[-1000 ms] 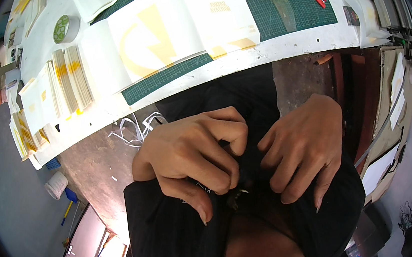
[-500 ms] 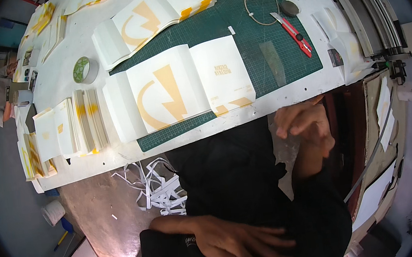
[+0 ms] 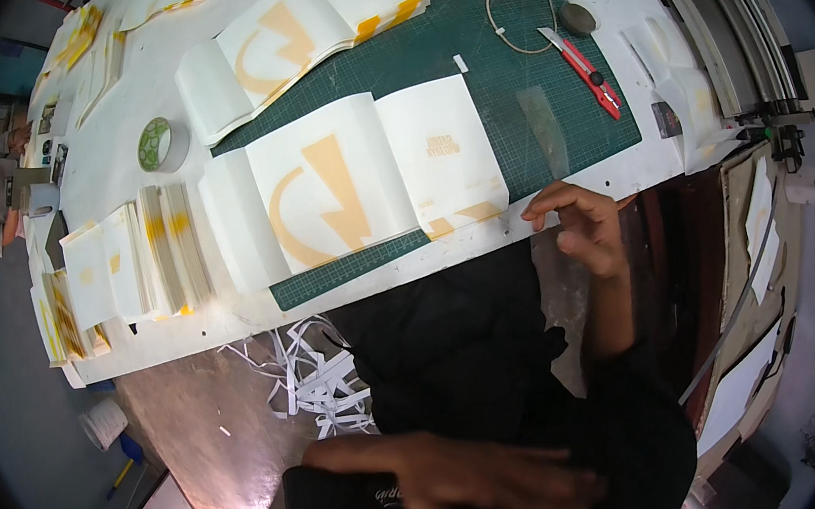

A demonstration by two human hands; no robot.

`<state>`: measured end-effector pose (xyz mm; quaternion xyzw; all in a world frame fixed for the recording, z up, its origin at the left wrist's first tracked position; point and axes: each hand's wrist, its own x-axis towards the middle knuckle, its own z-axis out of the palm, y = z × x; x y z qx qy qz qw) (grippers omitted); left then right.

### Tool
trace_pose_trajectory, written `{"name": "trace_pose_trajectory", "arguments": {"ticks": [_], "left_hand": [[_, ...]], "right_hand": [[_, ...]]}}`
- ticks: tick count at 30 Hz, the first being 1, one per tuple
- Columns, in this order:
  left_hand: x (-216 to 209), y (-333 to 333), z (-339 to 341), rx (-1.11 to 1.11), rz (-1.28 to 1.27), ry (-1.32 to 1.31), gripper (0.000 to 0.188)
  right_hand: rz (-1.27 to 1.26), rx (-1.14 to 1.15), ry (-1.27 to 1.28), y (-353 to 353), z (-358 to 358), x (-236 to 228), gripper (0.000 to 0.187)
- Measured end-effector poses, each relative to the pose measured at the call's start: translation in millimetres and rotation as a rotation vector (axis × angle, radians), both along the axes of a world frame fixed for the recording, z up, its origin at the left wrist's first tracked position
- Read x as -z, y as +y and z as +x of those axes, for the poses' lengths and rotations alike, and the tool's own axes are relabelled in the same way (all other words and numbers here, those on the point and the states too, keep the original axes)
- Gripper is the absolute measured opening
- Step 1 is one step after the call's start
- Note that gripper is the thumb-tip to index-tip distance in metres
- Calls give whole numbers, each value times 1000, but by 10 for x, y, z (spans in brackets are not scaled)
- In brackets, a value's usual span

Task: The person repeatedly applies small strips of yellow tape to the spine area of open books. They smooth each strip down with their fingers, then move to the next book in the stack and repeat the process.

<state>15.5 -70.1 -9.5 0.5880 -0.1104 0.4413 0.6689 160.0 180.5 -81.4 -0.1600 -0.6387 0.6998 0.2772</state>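
Hand, right [image 3: 578, 227]: my fingers half-curled, empty.
Hand, left [image 3: 481, 480]: fingers spread, blurred, apparently empty.
Cover sheet [image 3: 351, 186]: flat, left of my right fingers, cutting mat [image 3: 508, 75] beneath, probably shielding the table [image 3: 380, 277].
Utility knife [image 3: 582, 65]: beyond them, perhaps parked within reach.

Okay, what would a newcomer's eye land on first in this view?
Probably the unfolded white cover with its yellow bolt, lying partly on the green cutting mat near the front of the table. Next, the red cutter on the mat's right, then the tangled white strips on the floor.
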Motion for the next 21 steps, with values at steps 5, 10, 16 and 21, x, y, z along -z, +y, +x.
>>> {"name": "trace_pose_trajectory", "arguments": {"ticks": [5, 10, 16, 21], "left_hand": [[-151, 142, -114, -116, 133, -229, 95], [290, 99, -93, -51, -170, 518, 75], [146, 593, -880, -1058, -80, 954, 52], [643, 974, -1170, -1367, 244, 1510, 44]], "right_hand": [[125, 259, -339, -69, -105, 150, 26], [399, 442, -596, -204, -265, 291, 22], [572, 403, -584, -249, -341, 287, 26], [535, 387, -581, -251, -301, 251, 31]]}}
